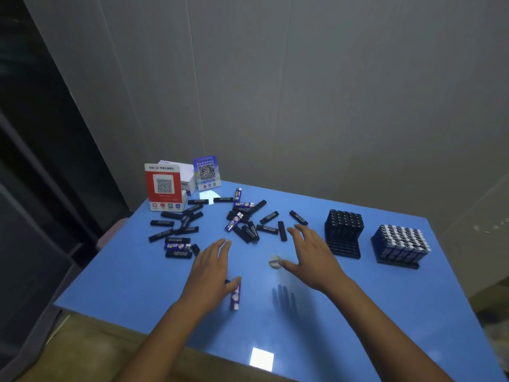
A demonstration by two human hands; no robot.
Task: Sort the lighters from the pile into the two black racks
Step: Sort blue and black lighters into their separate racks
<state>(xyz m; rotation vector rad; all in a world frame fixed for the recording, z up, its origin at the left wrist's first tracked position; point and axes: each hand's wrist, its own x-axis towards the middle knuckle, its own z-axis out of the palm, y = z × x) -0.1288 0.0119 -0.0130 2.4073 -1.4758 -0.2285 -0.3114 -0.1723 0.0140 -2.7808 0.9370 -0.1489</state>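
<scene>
Two black plastic racks stand near the right edge of the blue table [358, 312]: the left rack [343, 232], filled with black lighters, and the right rack [399, 248], filled with blue silver-capped lighters. Loose on the table lie roughly thirty slim black lighters [268, 217] in two scattered piles toward the far left corner, too overlapped for an exact count, and among them about five blue patterned lighters [234, 221], one more [235, 295] lying apart near the middle. Two QR-code stand cards, one red [163, 186] and one blue [206, 172], two white boxes [184, 172], one small white round disc [275, 262], and two hands [210, 267] complete the count.
</scene>
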